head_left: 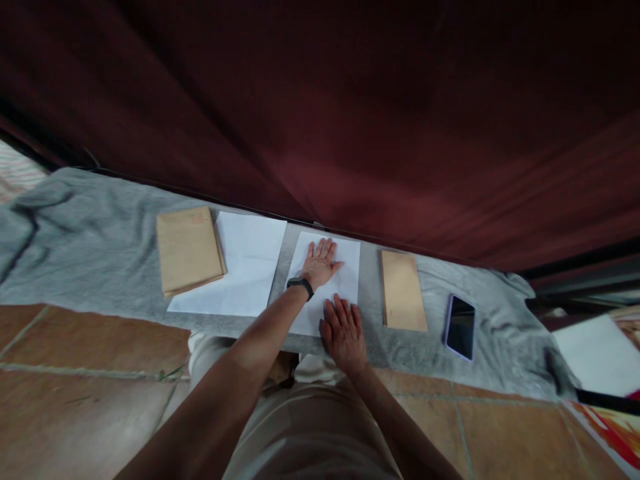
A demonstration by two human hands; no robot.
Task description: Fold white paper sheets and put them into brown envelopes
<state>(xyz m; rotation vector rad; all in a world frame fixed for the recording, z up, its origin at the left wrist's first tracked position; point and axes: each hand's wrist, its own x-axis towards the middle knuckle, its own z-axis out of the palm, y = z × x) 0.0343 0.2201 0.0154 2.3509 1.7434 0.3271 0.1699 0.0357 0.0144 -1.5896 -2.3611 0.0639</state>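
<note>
- Two bare hands lie flat on one white sheet, seen from above by a head-worn camera.
- The left hand rests palm down on the far half of the sheet, fingers spread and straight. It grips nothing. A dark wristband sits on that wrist.
- The right hand rests palm down on the near edge of the same sheet, fingers together and pointing away. It too is open and holds nothing.
- The sheet lies on a grey cloth spread over a tiled floor, straight in front of the person's knees.
- Left of the sheet, just beside it, lies a second white sheet. A stack of brown envelopes overlaps its left edge.
- Right of the sheet, a little apart, lies a single brown envelope. Beyond that is a dark phone, screen up.
- A dark red curtain hangs behind the cloth and fills the upper half of the view.
- Judging by the flat palms, the step in hand looks like pressing or smoothing the sheet against the cloth.
- Any fold or lift from here would call for one palm to pin the paper, since the soft cloth may let it slide. The other hand's fingertips would need to catch an edge.
</note>
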